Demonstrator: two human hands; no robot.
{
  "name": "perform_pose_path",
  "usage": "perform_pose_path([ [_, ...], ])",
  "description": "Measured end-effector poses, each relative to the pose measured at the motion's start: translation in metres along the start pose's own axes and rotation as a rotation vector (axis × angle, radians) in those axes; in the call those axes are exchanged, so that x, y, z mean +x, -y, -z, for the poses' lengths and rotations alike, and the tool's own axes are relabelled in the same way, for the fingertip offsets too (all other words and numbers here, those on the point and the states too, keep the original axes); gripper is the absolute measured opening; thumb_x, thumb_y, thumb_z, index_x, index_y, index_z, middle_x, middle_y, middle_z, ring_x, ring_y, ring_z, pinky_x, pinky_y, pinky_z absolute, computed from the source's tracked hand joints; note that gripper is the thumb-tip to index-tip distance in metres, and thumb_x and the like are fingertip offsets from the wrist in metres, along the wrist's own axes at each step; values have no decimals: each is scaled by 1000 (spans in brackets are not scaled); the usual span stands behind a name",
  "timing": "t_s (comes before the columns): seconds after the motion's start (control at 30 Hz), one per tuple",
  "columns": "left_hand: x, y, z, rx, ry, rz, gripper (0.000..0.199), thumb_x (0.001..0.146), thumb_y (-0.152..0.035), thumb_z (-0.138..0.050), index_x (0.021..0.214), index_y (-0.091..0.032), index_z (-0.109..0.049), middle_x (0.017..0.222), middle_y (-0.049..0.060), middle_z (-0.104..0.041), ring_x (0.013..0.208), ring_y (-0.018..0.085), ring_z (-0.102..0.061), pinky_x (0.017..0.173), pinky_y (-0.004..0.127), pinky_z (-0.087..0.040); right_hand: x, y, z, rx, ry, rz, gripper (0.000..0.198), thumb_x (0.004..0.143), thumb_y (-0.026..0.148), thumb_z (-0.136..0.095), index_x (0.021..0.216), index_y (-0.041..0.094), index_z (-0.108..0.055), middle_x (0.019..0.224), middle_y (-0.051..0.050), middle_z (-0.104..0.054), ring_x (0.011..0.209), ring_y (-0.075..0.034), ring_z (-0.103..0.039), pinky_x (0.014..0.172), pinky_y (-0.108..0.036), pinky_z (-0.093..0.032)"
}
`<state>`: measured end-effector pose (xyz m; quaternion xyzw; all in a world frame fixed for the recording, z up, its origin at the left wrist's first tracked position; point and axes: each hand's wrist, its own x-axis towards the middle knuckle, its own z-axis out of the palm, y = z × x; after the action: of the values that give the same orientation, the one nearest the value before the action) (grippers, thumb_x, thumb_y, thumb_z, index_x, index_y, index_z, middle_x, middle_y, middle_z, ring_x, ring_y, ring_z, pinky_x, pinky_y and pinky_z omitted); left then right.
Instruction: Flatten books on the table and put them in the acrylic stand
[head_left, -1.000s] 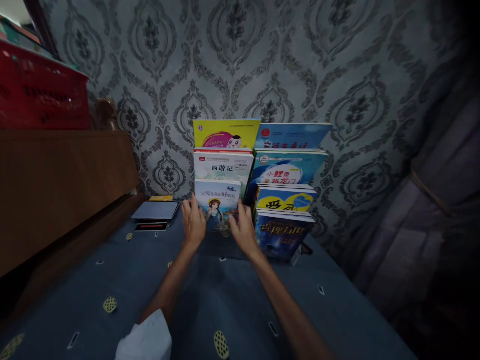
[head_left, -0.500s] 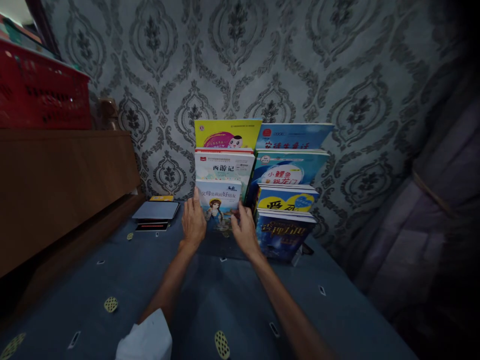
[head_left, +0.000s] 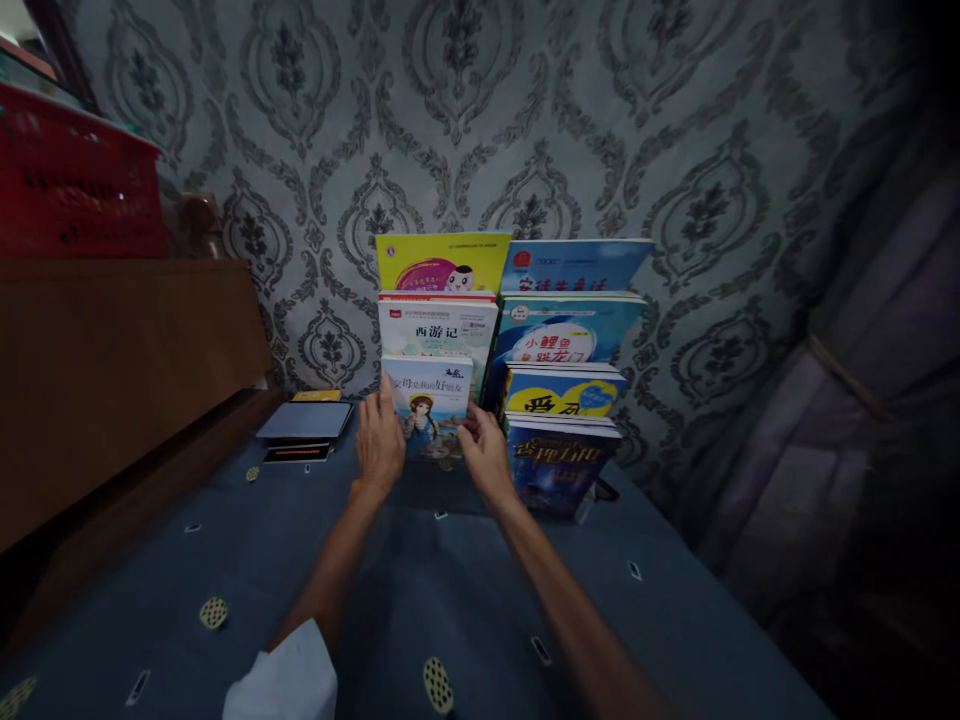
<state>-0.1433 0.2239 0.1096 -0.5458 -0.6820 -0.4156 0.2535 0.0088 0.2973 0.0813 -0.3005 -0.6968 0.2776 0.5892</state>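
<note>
A light blue book with a drawn figure in a yellow hat stands upright at the front of the left stack. My left hand grips its left edge, fingers pointing up. At its lower right edge is my right hand, thumb and fingers pinched on the side. Just behind it rise a white book and a taller yellow book. The right stack holds a dark blue book in front, then a yellow-and-blue book, a teal book and a blue book.
Several flat books lie on the blue patterned cloth to the left. A brown wooden cabinet with a red basket on top borders that side. Patterned wallpaper is behind; a tied curtain hangs at right.
The whole view has shifted slightly, so everything sits a little further left. My right fingers have closed in on the light blue book's edge. The stacks stand as before.
</note>
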Motion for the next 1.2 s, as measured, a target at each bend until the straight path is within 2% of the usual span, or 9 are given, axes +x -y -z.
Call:
perform_pose_path([
  [0.17, 0, 0, 2, 14, -6, -21, 68, 91, -12, -46, 155, -8, -25, 125, 22, -57, 116, 33, -53, 98, 46, -47, -1, -1, -4, -18, -33, 10, 46, 83, 22, -50, 127, 19, -62, 104, -10, -62, 92, -24, -67, 86, -43, -57],
  [0.3, 5, 0, 6, 33, -35, -105, 61, 92, -10, -42, 152, -8, -33, 147, 26, -45, 139, 34, -41, 111, 50, -39, -1, -2, -4, -53, -41, 20, 48, 83, 21, -50, 129, 19, -61, 103, -10, -63, 90, -24, -66, 85, -43, -57],
  [0.43, 21, -1, 16, 82, 62, -289, 61, 92, -8, -37, 153, -12, -33, 158, 20, -35, 150, 30, -26, 120, 53, -25, 1, -3, 0, -67, -7, 11, 46, 83, 22, -50, 127, 17, -62, 107, -11, -64, 92, -25, -67, 88, -43, -56],
  [0.57, 43, -1, 26, 76, 164, -434, 60, 94, -10, -35, 154, -14, -32, 158, 17, -36, 151, 28, -26, 123, 54, -17, 5, -4, 5, -28, 49, 8, 45, 85, 23, -50, 128, 14, -61, 116, -14, -64, 99, -25, -67, 93, -42, -54],
  [0.83, 57, 3, 29, 37, 206, -460, 58, 94, -9, -35, 152, -17, -36, 154, 14, -43, 148, 26, -32, 122, 50, -17, 5, -5, 8, -110, 87, 38, 42, 90, 23, -49, 131, 19, -60, 116, -12, -64, 94, -24, -69, 91, -44, -56],
  [1.03, 59, 7, 20, -4, 201, -453, 55, 97, -15, -35, 151, -18, -36, 154, 13, -43, 149, 25, -30, 123, 48, -17, 4, -7, 10, -173, 71, 62, 44, 91, 21, -47, 134, 19, -57, 118, -14, -61, 106, -28, -65, 91, -48, -56],
  [1.2, 62, 9, 17, -14, 197, -462, 53, 98, -13, -30, 150, -17, -37, 153, 14, -43, 148, 26, -30, 121, 48, -19, 4, -4, 13, -148, 96, 58, 45, 93, 20, -45, 137, 20, -53, 120, -13, -58, 96, -25, -68, 88, -48, -57],
])
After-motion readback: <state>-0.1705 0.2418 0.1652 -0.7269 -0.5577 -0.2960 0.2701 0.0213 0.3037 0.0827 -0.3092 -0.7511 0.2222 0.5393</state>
